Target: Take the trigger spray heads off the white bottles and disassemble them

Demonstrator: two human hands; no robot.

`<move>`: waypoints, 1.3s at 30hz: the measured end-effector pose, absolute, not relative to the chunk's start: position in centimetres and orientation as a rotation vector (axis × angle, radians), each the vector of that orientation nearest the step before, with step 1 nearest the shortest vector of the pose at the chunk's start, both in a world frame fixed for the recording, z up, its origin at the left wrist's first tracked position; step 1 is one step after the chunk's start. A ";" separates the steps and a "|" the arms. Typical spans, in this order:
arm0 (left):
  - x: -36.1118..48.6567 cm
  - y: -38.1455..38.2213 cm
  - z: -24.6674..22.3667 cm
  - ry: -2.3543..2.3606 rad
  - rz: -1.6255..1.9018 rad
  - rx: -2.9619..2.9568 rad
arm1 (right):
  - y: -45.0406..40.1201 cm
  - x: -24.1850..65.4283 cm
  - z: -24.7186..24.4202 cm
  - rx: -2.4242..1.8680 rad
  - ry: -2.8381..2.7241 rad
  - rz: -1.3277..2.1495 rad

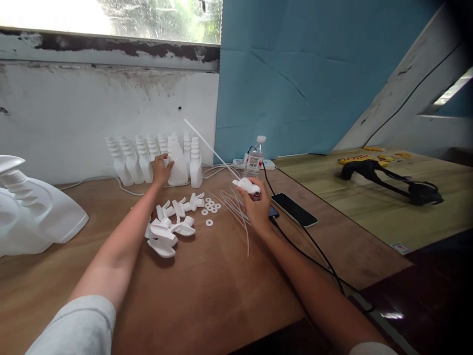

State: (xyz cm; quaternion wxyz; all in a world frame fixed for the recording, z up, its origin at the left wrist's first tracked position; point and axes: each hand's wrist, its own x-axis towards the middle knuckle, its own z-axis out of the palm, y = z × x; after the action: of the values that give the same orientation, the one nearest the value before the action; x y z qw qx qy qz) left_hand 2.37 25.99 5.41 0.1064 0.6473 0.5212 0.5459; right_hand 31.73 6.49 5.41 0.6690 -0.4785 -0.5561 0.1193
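My left hand (161, 169) reaches to the row at the wall and has its fingers closed on a white plastic bottle (179, 165), which looks slightly tilted. Other white bottles (127, 158) with ribbed necks stand beside it. In my right hand (257, 204) is a white spray trigger head (247, 186), with a long thin tube (210, 148) sticking out up and to the left. Loose spray heads (162, 230) lie in a pile below my left hand. Close to them are several white ring washers (209, 223) and a bundle of thin clear tubes (236, 209).
Fitted spray bottles (48, 212) lie at the left. A clear water bottle (254, 160) stands behind my right hand. To the right are a phone (294, 209) and black cables (325, 259). A black strap-like object (380, 180) rests on the neighbouring table (354, 212).
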 end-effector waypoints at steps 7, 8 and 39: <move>3.3 23.2 5.6 1.559 1.724 1.869 | 6.4 31.5 5.4 -1.104 -1.272 0.211; 3.4 22.4 5.8 1.554 1.752 1.843 | 6.3 31.5 5.4 -1.112 -1.295 0.203; 7.7 -4.7 3.2 0.738 0.699 1.353 | -0.8 25.2 5.9 -0.639 -2.124 0.520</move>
State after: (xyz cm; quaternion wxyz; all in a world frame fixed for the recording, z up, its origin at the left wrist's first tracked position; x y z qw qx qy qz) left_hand 7.65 -4.66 3.18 0.6629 0.5985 0.3264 0.3094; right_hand 25.23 -0.81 5.93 0.4184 -0.2549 -0.8467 0.2074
